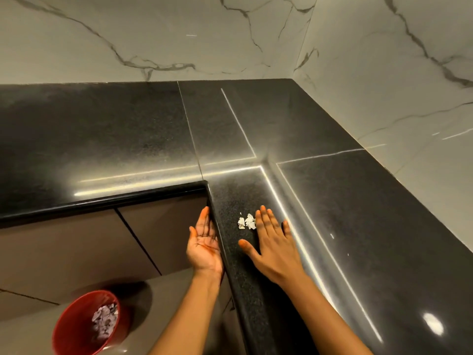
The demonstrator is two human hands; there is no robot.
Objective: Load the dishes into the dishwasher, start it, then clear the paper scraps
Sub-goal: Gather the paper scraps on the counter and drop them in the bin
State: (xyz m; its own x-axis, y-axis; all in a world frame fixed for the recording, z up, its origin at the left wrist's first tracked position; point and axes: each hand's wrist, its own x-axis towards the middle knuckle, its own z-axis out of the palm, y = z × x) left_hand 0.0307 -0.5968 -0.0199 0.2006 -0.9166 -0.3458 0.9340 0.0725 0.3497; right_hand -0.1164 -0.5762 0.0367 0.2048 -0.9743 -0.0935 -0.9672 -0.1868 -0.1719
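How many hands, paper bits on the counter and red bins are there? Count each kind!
Hands: 2, the left hand and the right hand
Paper scraps on the counter: 3, as far as the bunch shows
Red bin: 1
Total: 6

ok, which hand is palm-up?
The left hand, held at the edge of the counter; the right hand lies palm-down on it beside the paper scraps.

A glossy black L-shaped countertop [358, 226] meets veined marble wall tiles [153, 34]; brown cabinet fronts [76, 247] below
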